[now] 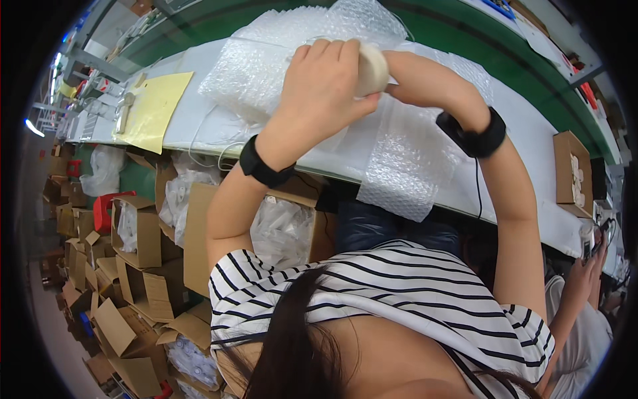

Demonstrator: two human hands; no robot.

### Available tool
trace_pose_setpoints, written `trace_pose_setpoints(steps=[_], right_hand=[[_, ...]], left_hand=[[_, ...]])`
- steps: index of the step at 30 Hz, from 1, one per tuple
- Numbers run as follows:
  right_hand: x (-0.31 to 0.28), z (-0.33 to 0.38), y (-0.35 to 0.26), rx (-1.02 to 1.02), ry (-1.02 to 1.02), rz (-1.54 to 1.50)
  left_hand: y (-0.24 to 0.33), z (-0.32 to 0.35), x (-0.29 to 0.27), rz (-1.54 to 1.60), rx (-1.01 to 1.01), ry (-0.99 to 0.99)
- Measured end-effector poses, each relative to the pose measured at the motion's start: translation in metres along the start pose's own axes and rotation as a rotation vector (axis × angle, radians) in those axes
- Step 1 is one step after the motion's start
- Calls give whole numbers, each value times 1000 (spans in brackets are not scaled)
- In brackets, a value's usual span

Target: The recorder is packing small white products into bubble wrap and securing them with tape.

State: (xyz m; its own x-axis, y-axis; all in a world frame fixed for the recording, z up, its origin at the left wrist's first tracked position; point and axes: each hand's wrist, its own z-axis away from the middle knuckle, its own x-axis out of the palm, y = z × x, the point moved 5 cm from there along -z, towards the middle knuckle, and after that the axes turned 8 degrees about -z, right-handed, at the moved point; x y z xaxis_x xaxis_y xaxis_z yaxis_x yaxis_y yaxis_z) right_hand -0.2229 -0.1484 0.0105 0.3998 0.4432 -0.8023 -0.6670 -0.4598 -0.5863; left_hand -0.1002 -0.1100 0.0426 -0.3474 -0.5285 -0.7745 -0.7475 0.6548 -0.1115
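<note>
My left hand (322,83) is closed around a cream-coloured roll of tape (373,70), held above the white table. Right behind the roll is my right hand (407,74); its fingers are mostly hidden by the roll, so their grip does not show. Beneath both hands, sheets of clear bubble wrap (246,76) are heaped toward the far side. A strip of bubble wrap (409,156) hangs over the table's near edge. Each wrist wears a black band, and a thin cable runs down from the right one.
A yellow sheet (157,110) lies at the table's left, with a pale tool on it. At the right stands a cardboard box (571,174) of small parts. Open cartons (146,292) with plastic-bagged items crowd the lower left. Another person's hands (588,266) hold something at the right.
</note>
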Motion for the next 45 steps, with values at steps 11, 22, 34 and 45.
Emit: trace_pose_setpoints(steps=[11,22,34,45], right_hand=[[-23,105,-11,54,399,252],[-10,233,-11,137,787,-70],[66,296,29,464,1009,-403],[62,283,35,376,891,-315]], left_hand=[[20,22,97,-397,164,-309],[96,42,7,-93,173,-384],[149,36,-21,664,439,-483],[87,24,46,233,-20,-115]])
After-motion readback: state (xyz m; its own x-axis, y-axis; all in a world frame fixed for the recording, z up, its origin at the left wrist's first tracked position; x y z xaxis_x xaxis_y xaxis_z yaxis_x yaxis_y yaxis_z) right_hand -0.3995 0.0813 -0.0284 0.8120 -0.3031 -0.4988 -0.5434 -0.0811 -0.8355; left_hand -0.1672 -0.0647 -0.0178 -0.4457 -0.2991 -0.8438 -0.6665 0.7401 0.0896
